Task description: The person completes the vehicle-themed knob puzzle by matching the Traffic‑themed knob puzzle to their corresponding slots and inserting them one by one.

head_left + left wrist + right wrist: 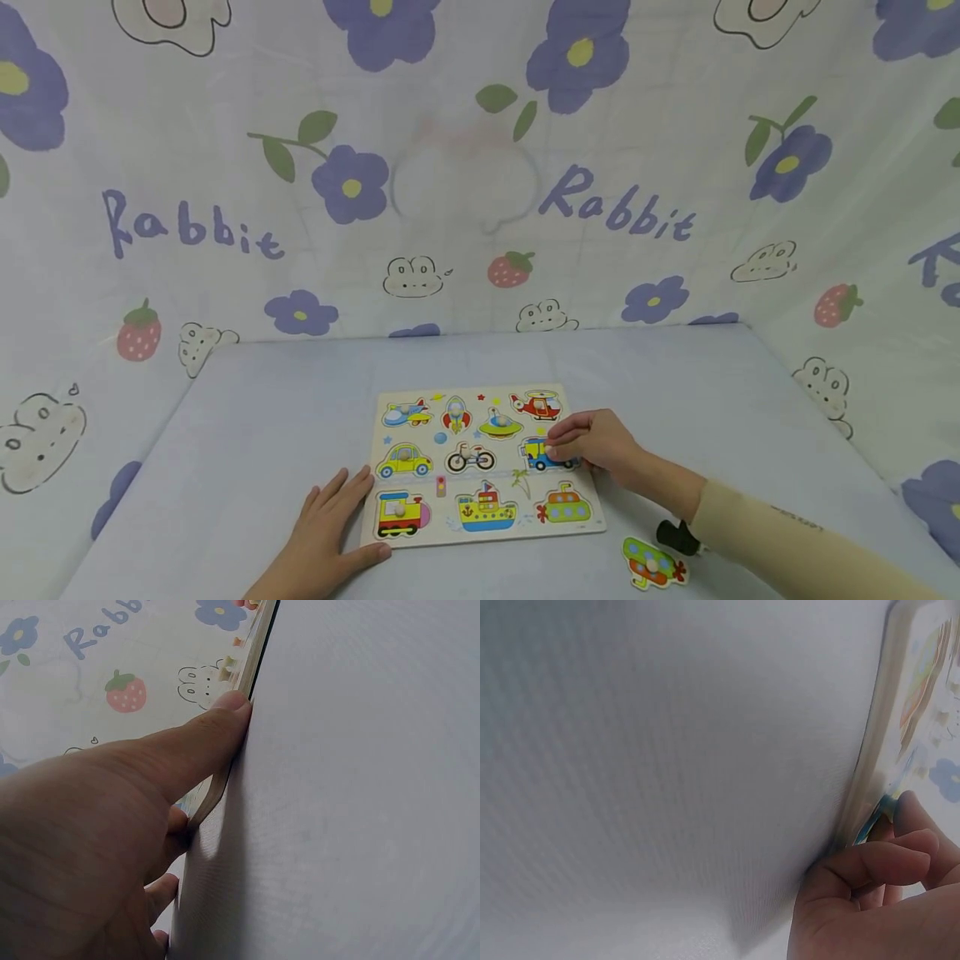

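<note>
A wooden knob puzzle board [431,477] lies flat on the table, printed with vehicles. My right hand [603,442] is at its right side, thumb and fingers pinching the blue truck piece [536,456] at the truck's place; the fingers hide part of it. In the right wrist view only a blue edge of the truck shows by the fingertips. My left hand [326,525] rests at the board's near left corner, fingers spread along the left edge. Its thumb [214,724] touches the near edge. A green and orange submarine piece [640,552] with a knob lies off the board.
Beside the submarine piece, a small black object [677,538] shows partly under the right forearm. Knobbed pieces such as the yellow car [417,463] and the train [392,505] sit in the board. A patterned cloth [465,300] hangs behind the pale table [270,417].
</note>
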Demonstrator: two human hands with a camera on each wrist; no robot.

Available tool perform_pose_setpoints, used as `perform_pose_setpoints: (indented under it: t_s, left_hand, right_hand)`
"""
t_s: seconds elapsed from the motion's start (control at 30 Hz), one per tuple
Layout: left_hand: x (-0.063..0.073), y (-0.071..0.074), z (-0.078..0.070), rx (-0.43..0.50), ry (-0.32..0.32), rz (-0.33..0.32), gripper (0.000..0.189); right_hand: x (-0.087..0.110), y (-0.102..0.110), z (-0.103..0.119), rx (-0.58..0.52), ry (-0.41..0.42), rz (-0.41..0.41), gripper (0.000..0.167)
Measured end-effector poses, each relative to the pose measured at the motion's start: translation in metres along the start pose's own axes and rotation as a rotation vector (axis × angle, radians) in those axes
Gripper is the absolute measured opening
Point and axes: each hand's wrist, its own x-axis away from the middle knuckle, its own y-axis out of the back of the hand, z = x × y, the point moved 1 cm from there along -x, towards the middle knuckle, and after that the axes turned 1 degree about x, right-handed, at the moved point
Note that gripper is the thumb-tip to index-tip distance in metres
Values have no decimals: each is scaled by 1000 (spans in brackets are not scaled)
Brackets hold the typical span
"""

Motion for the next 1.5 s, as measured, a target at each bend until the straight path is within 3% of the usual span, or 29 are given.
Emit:
perform_pose_setpoints:
  t_s: [0.37, 0.53, 0.63, 0.73, 0.8, 0.93, 1.07, 1.17, 1.3, 1.5]
  left_hand:
    - [3, -6, -5, 10, -4, 23, 101]
    - [3, -10, -6, 7, 0, 35, 101]
    - [4, -12, -7, 18, -29, 29, 100]
    - [4, -14, -7, 31, -53, 24, 100]
    - [4, -15, -7, 31, -60, 23, 100]
    - [4, -14, -3, 8, -56, 13, 102]
    - [2, -9, 0, -4, -57, -3, 102]
    - [2, -4, -1, -8, -71, -15, 100]
    - [2, 0, -3, -13, -75, -14, 99]
    - [2, -1, -3, -15, -86, -25, 98]
  right_hand:
    - [6, 4, -12, -17, -10, -6, 19]
    - [11, 9, -18, -41, -13, 36, 21]
    - [21, 23, -20, -68, 13, 96, 26]
    - [47, 50, -16, -61, 78, 125, 31]
    - [72, 73, -11, -52, 133, 80, 34]
    - [120, 116, -5, -97, 224, -107, 39]
    - [153, 136, -12, -250, 179, -273, 39]
    - [161, 136, -27, -421, 80, -361, 37]
    - [159, 130, -47, -551, -23, -417, 31]
    - [155, 126, -66, -515, -92, -371, 32]
